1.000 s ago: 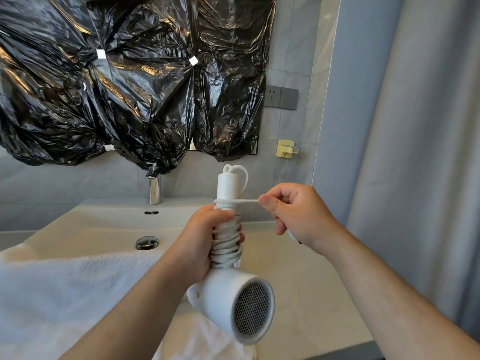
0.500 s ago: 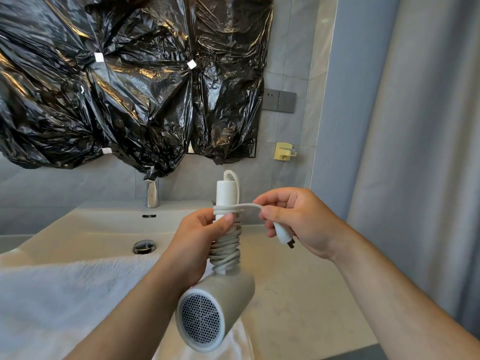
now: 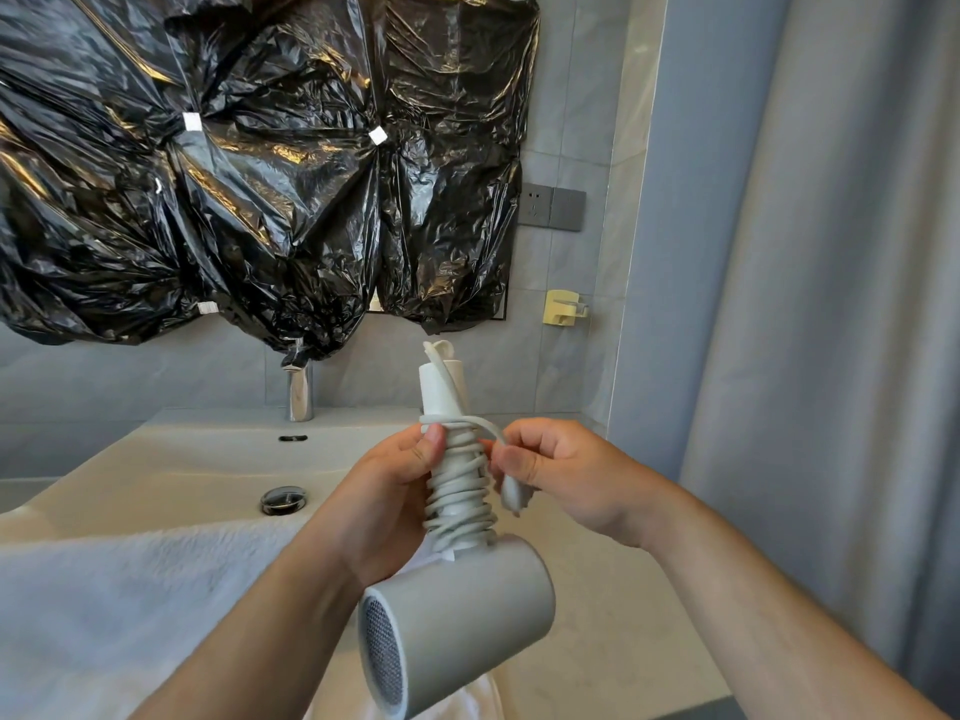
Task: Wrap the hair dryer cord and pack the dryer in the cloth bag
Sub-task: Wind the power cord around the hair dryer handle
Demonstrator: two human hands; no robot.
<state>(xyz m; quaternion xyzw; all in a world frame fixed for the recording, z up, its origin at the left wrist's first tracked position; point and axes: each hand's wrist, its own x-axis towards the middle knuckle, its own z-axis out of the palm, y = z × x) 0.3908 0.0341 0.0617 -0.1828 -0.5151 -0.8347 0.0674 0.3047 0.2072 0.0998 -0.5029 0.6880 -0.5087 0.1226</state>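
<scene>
Left hand (image 3: 387,506), raised above the white towel (image 3: 130,589) draped on the front of the sink (image 3: 182,459), is curled round the upturned handle of the hair dryer (image 3: 467,621), thumb pressing the topmost loop of the cord (image 3: 460,491). That cord is coiled many times round the handle (rather untidily, loops crossing). The barrel hangs below, grille facing left. Just beside it, the right hand (image 3: 566,475) pinches the cord's free end, the plug (image 3: 511,493) showing beneath its thumb. A grey curtain (image 3: 831,304) hangs at far right.
</scene>
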